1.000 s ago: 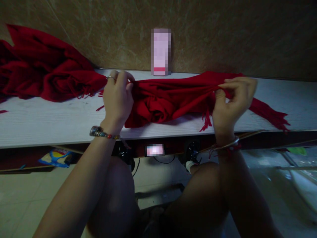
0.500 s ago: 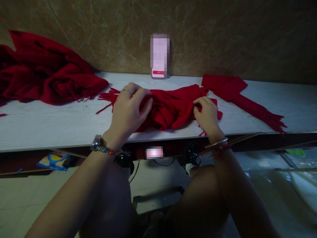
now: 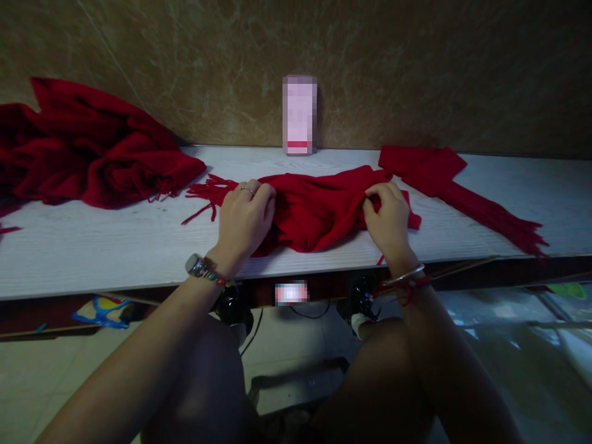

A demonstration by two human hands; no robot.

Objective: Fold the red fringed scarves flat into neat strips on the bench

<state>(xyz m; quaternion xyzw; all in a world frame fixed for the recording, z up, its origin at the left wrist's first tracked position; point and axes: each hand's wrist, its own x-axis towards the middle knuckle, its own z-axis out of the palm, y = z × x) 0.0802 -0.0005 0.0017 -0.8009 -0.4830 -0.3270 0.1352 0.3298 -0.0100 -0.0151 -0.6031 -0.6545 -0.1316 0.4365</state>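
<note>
A red fringed scarf (image 3: pixel 319 206) lies bunched on the white table (image 3: pixel 92 246) in front of me. My left hand (image 3: pixel 245 222) is closed on its left part, close to the fringe. My right hand (image 3: pixel 388 222) is closed on its right part, pinching the cloth. Both hands rest low on the table top.
A heap of red scarves (image 3: pixel 87 151) lies at the far left. A folded red scarf (image 3: pixel 444 176) with fringe lies at the right. A phone (image 3: pixel 300 114) leans upright against the brown wall behind. My knees are under the table edge.
A second ago both hands held the scarf stretched up off the table. They have since come down and closer together, and the scarf now lies bunched on the table.
</note>
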